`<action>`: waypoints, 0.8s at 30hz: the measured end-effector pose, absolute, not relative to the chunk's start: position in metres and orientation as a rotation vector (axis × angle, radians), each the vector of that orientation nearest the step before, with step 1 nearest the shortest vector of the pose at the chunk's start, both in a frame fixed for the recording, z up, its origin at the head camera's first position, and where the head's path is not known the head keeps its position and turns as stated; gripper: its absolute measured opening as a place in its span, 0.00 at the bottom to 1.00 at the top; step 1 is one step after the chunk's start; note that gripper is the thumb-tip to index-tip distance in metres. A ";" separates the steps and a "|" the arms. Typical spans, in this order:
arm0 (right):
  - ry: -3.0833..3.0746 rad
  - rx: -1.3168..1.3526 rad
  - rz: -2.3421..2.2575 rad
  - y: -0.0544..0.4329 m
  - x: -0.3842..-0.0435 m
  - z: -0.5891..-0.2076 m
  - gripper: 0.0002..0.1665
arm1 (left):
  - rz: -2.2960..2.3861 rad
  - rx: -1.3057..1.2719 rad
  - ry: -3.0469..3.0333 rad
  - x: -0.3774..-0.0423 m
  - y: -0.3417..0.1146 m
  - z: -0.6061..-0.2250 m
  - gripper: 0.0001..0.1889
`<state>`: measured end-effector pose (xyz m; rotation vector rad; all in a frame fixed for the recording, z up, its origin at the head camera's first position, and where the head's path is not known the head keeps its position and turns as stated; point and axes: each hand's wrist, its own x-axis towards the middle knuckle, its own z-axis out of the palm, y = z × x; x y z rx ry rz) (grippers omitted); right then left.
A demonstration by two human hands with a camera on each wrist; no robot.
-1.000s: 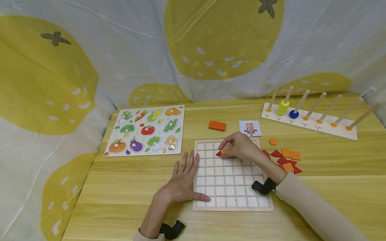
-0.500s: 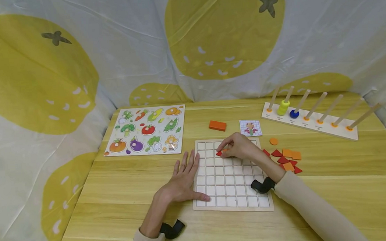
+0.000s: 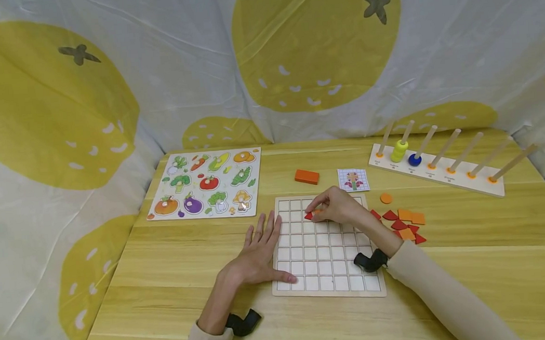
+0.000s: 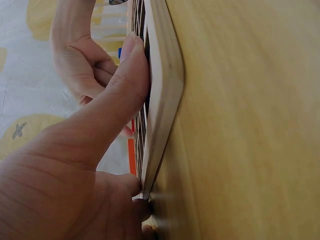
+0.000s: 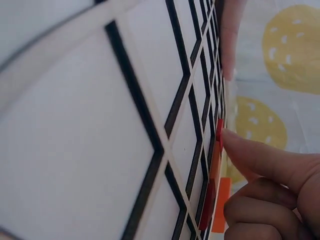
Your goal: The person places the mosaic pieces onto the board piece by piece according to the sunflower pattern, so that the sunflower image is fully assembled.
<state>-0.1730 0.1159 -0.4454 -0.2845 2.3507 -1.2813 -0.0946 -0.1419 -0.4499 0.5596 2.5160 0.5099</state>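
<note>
A wooden grid board [image 3: 326, 288] with white square cells lies on the table. My left hand [image 3: 254, 259] rests along its left edge, fingers spread, and the thumb lies over the lower-left cells. Over the upper middle of the board, my right hand [image 3: 338, 207] pinches a small red tile [image 3: 308, 216] with thumb and finger. The thumb touches that tile's edge in the right wrist view. An orange tile [image 5: 215, 156] and another red tile [image 5: 207, 205] sit on the board beside it. My right hand partly hides these tiles from above.
Loose red and orange tiles [image 3: 405, 215] lie right of the board, with an orange disc [image 3: 385, 198]. Behind stand an orange block [image 3: 307, 176] and a pattern card [image 3: 353, 179]. A vegetable puzzle [image 3: 203, 185] lies back left, a peg stand [image 3: 436, 173] back right.
My right index finger shifts slightly left around the red tile, then stays. My left hand and the board hold their places.
</note>
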 end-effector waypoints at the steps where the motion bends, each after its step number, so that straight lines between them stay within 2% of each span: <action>1: 2.350 -0.281 -1.291 0.118 -0.173 -0.445 0.11 | 0.510 0.560 2.515 -0.095 -0.142 -0.450 0.74; 6: 2.376 -0.253 -1.317 0.139 -0.169 -0.439 0.14 | 0.514 0.556 2.510 -0.095 -0.141 -0.450 0.74; 12: 2.456 -0.165 -1.289 0.186 -0.159 -0.435 0.16 | 0.537 0.557 2.504 -0.095 -0.142 -0.450 0.74; 24: 2.510 -0.052 -1.211 0.269 -0.136 -0.443 0.22 | 0.549 0.555 2.502 -0.094 -0.143 -0.452 0.74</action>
